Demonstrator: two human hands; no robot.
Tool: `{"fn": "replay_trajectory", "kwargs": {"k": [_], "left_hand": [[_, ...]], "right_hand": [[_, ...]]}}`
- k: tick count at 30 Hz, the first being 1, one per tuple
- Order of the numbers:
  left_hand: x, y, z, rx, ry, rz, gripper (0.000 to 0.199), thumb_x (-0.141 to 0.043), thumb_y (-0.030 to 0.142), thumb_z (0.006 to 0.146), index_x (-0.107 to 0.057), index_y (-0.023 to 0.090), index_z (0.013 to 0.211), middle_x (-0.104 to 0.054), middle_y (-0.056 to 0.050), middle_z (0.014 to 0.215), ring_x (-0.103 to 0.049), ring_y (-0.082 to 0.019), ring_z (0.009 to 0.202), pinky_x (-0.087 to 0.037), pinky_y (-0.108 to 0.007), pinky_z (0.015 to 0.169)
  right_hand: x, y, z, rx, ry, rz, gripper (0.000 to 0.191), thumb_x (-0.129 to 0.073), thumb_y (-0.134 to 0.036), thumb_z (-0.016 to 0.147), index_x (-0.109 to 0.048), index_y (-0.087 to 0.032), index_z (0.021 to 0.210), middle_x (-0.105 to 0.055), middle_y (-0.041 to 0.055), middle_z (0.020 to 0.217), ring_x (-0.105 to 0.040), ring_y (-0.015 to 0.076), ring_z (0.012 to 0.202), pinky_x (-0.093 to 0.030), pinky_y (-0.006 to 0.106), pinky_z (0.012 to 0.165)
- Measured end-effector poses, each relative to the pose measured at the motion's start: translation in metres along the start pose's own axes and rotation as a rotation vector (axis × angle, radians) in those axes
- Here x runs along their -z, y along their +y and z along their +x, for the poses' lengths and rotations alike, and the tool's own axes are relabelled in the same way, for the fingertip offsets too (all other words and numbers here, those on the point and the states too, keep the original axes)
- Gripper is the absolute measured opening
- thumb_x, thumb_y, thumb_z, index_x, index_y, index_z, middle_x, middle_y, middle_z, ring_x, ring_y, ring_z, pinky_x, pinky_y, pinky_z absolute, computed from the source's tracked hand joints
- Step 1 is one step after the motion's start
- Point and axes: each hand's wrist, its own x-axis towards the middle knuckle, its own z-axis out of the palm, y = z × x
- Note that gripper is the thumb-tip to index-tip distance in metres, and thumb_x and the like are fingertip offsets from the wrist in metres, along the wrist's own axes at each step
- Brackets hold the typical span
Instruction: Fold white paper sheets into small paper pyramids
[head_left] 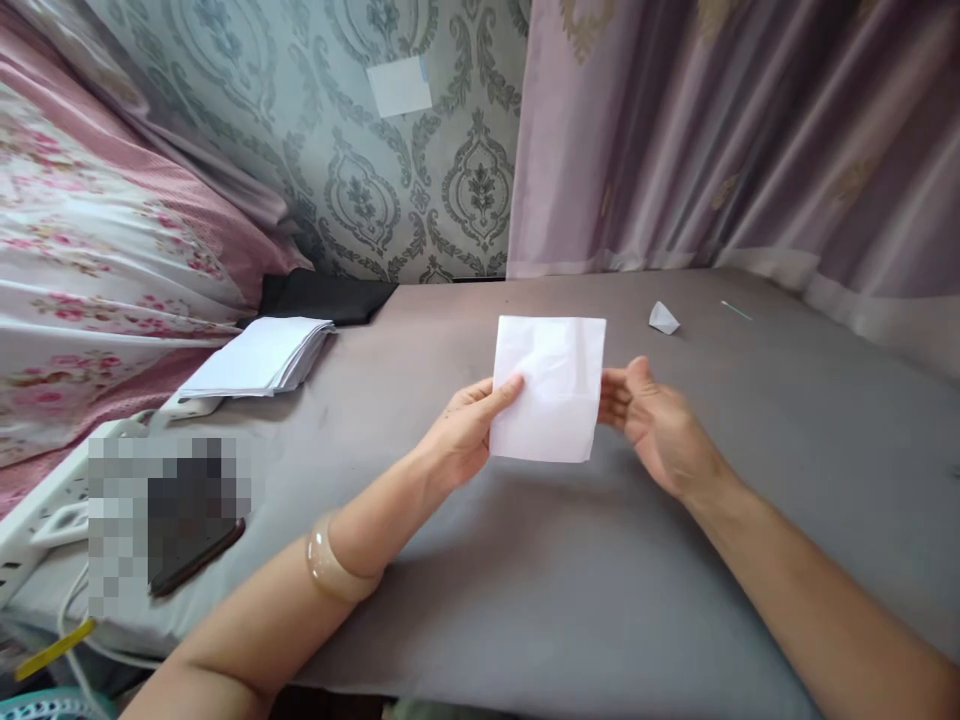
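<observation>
A white folded sheet of paper (551, 400), nearly square and faintly creased, is held up over the grey surface. My left hand (472, 425) grips its left edge, thumb on the front and the other fingers behind it. At the paper's right side is my right hand (660, 425), thumb raised and fingers apart, with the fingertips partly hidden behind the edge. Whether those fingertips touch the paper I cannot tell. A bangle circles my left forearm.
A stack of white paper (259, 360) lies at the left, near a flat black item (326, 297). A small folded paper piece (664, 319) and a thin white stick (736, 310) rest at the back right. Front left are a blurred-out dark phone-like object (196, 560) and white power strips (71, 480).
</observation>
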Motion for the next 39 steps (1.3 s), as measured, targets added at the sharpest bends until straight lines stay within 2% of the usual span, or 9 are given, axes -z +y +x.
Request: {"fn": "replay_trajectory", "kwargs": {"k": [2, 5, 10, 17, 22, 29, 33, 36, 39], "left_hand": [[0.001, -0.009, 0.001, 0.062, 0.062, -0.097, 0.032, -0.074, 0.036, 0.077, -0.068, 0.012, 0.097, -0.073, -0.01, 0.088, -0.068, -0.019, 0.076, -0.055, -0.034, 0.078], [0.004, -0.02, 0.003, 0.142, 0.088, -0.17, 0.029, -0.073, 0.03, 0.079, -0.067, 0.011, 0.1, -0.073, -0.012, 0.09, -0.069, -0.021, 0.078, -0.056, -0.037, 0.081], [0.012, -0.02, 0.008, 0.066, 0.117, -0.126, 0.025, -0.072, 0.023, 0.079, -0.067, 0.013, 0.101, -0.073, -0.011, 0.096, -0.07, -0.019, 0.078, -0.057, -0.034, 0.079], [0.022, -0.017, 0.018, -0.01, 0.21, -0.117, 0.01, -0.064, 0.018, 0.084, -0.066, 0.013, 0.091, -0.072, -0.009, 0.09, -0.068, -0.015, 0.075, -0.056, -0.026, 0.073], [0.031, -0.013, 0.024, -0.055, 0.317, -0.152, 0.005, -0.061, 0.014, 0.082, -0.061, 0.014, 0.087, -0.071, -0.007, 0.09, -0.067, -0.014, 0.078, -0.055, -0.025, 0.075], [0.044, -0.006, 0.027, -0.095, 0.377, -0.115, 0.033, -0.06, 0.001, 0.068, -0.056, 0.019, 0.096, -0.068, -0.004, 0.102, -0.065, -0.011, 0.084, -0.053, -0.023, 0.075], [0.047, -0.003, 0.025, -0.081, 0.298, 0.017, 0.035, -0.069, 0.007, 0.066, -0.06, 0.017, 0.099, -0.067, -0.005, 0.099, -0.063, -0.013, 0.082, -0.053, -0.024, 0.072], [0.051, 0.0, 0.024, -0.056, 0.211, 0.158, 0.029, -0.079, 0.019, 0.064, -0.064, 0.013, 0.088, -0.068, -0.006, 0.091, -0.064, -0.013, 0.077, -0.054, -0.025, 0.07], [0.055, 0.006, 0.021, 0.04, 0.193, 0.395, 0.026, -0.081, 0.029, 0.063, -0.066, 0.012, 0.076, -0.067, -0.006, 0.075, -0.061, -0.011, 0.064, -0.049, -0.021, 0.057]], "right_hand": [[-0.009, 0.007, -0.002, -0.173, -0.112, 0.101, 0.043, -0.06, -0.058, 0.082, -0.068, -0.019, 0.099, -0.072, 0.0096, 0.098, -0.067, 0.0231, 0.09, -0.053, 0.037, 0.079], [-0.022, 0.016, -0.006, -0.288, -0.081, 0.15, 0.037, -0.076, -0.047, 0.07, -0.069, -0.019, 0.093, -0.074, 0.0065, 0.094, -0.068, 0.0213, 0.084, -0.053, 0.034, 0.076], [-0.025, 0.023, -0.008, -0.324, -0.045, 0.033, 0.032, -0.079, -0.045, 0.066, -0.069, -0.017, 0.079, -0.074, 0.0046, 0.084, -0.067, 0.0186, 0.075, -0.053, 0.031, 0.068], [-0.02, 0.025, -0.004, -0.385, -0.086, 0.008, 0.028, -0.077, -0.043, 0.068, -0.07, -0.019, 0.08, -0.075, 0.0044, 0.089, -0.068, 0.0184, 0.077, -0.055, 0.032, 0.071], [-0.015, 0.03, -0.002, -0.355, -0.124, -0.034, 0.03, -0.078, -0.038, 0.067, -0.071, -0.019, 0.089, -0.074, 0.0064, 0.097, -0.068, 0.0187, 0.085, -0.056, 0.031, 0.073], [-0.004, 0.031, 0.003, -0.215, 0.009, -0.034, 0.04, -0.079, -0.032, 0.066, -0.065, -0.019, 0.102, -0.072, 0.0055, 0.097, -0.067, 0.0163, 0.085, -0.055, 0.034, 0.083], [0.002, 0.026, 0.007, -0.168, 0.087, -0.083, 0.044, -0.079, -0.032, 0.067, -0.064, -0.018, 0.105, -0.072, 0.0064, 0.096, -0.066, 0.0172, 0.088, -0.054, 0.034, 0.082], [0.007, 0.023, 0.009, -0.159, 0.109, -0.154, 0.043, -0.077, -0.034, 0.068, -0.064, -0.017, 0.105, -0.071, 0.0077, 0.097, -0.066, 0.0181, 0.088, -0.053, 0.032, 0.075], [0.014, 0.024, 0.013, -0.166, 0.131, -0.213, 0.04, -0.075, -0.033, 0.068, -0.065, -0.017, 0.104, -0.071, 0.0075, 0.094, -0.065, 0.018, 0.083, -0.052, 0.031, 0.069]]}}
